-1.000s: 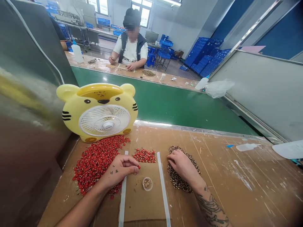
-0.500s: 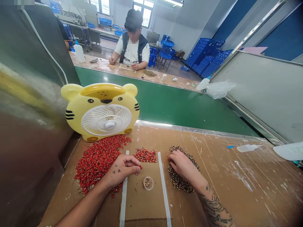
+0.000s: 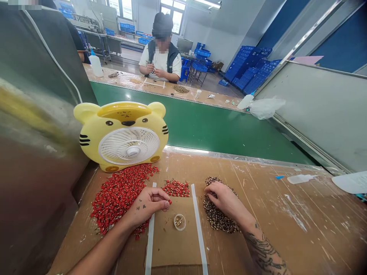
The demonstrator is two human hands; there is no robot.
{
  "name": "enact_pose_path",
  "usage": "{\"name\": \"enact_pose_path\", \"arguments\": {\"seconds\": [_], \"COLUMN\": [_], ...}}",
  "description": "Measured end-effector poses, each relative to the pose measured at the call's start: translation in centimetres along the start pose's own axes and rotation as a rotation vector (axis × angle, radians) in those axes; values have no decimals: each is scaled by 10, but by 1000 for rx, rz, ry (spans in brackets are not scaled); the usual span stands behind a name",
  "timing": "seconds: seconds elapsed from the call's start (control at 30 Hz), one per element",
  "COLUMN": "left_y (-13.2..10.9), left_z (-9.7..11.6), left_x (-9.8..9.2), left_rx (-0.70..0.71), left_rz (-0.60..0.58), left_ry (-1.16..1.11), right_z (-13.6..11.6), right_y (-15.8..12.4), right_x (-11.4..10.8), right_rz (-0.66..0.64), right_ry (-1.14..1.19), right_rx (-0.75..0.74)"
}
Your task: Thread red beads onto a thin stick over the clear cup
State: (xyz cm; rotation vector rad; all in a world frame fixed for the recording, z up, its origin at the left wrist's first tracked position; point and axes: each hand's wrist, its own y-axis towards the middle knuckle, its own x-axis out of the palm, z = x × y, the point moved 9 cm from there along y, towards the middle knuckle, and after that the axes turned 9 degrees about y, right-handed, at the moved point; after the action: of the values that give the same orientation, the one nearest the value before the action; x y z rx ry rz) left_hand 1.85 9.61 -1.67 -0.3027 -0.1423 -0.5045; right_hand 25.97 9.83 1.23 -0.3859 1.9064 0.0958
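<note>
My left hand (image 3: 146, 204) pinches a small red piece (image 3: 170, 201) between thumb and forefinger, above the cardboard sheet's left edge. A big heap of similar red pieces (image 3: 114, 194) lies beside and beneath this hand. My right hand (image 3: 225, 199) rests at the pile of small black-and-gold pieces (image 3: 219, 219), fingers curled down with the tips together; what they hold, if anything, is hidden. Between my hands, a little round clear cup (image 3: 179, 222) with a thin stick in it stands on the cardboard (image 3: 174, 248). Behind it is a smaller red pile (image 3: 176, 188).
A yellow animal-shaped fan (image 3: 129, 141) stands behind the red heap. White tape strips (image 3: 199, 225) flank the cardboard. To the right lie a small squeeze bottle (image 3: 299, 179) and a larger white bottle (image 3: 349, 182). Across the green belt (image 3: 206, 126), a co-worker (image 3: 160, 57) sits.
My right hand has shifted slightly at the dark pile, its fingers closing together. My left hand stays put with the red piece. The co-worker's hands have risen from the table and come together.
</note>
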Motion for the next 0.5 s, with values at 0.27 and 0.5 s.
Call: {"name": "enact_pose_path", "arguments": {"seconds": [0.27, 0.5], "left_y": [0, 0], "left_z": [-1, 2], "left_x": [0, 1], "left_rx": [-11, -7], "left_rz": [3, 7], "left_ry": [19, 21], "right_z": [-17, -38], "right_y": [-3, 6], "right_x": [5, 16], "right_rz": [-67, -100], "right_ry": [49, -7], "right_rx": [-78, -139]}}
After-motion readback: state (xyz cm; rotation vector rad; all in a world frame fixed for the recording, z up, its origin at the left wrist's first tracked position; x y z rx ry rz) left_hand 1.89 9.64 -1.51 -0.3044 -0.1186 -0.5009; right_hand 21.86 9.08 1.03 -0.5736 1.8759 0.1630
